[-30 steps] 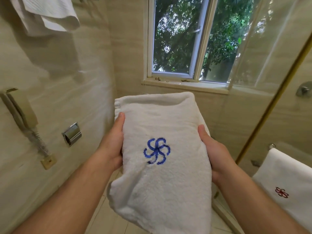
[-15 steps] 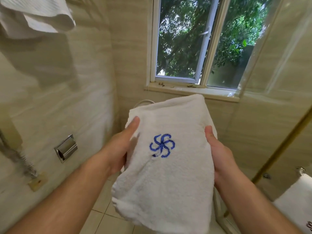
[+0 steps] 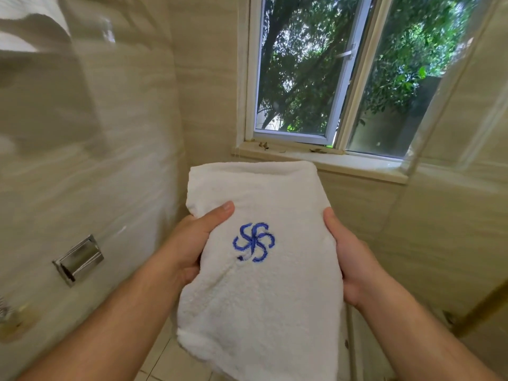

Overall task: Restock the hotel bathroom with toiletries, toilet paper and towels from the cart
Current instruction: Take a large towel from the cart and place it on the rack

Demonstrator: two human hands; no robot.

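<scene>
1. Towel (image 3: pixel 261 284): the white folded one is up in the air between your two hands, in front of the window sill and not resting on anything. So I'd call this mid-delivery. It's in the bathroom but not yet hung or shelved, and no cart, toiletries or toilet paper show, so I can't say how that part stands.
2. Window (image 3: pixel 330 78): it fills more of the view than half a second ago and sits more to the right, so your head has swung up and left. The red-logo towel that was at the lower right has dropped out of frame.
3. White cloth (image 3: pixel 30 26) at the top left: it's blurred, but it looks like a towel already hanging. It shows less than before.
4. Left hand (image 3: pixel 192 248): it grips the towel's left edge. The thumb now lies across the front near the logo, where earlier it pointed up along the edge. The fingers are curled behind, out of sight.
5. Right hand (image 3: pixel 349 259): same clamp on the right edge as before, thumb on top and fingers hidden behind.
6. Chrome paper holder (image 3: pixel 78 259) on the left wall: I can't tell if it holds a roll.
7. Blue pinwheel logo (image 3: pixel 254 242): it still faces you, a bit puckered.
</scene>
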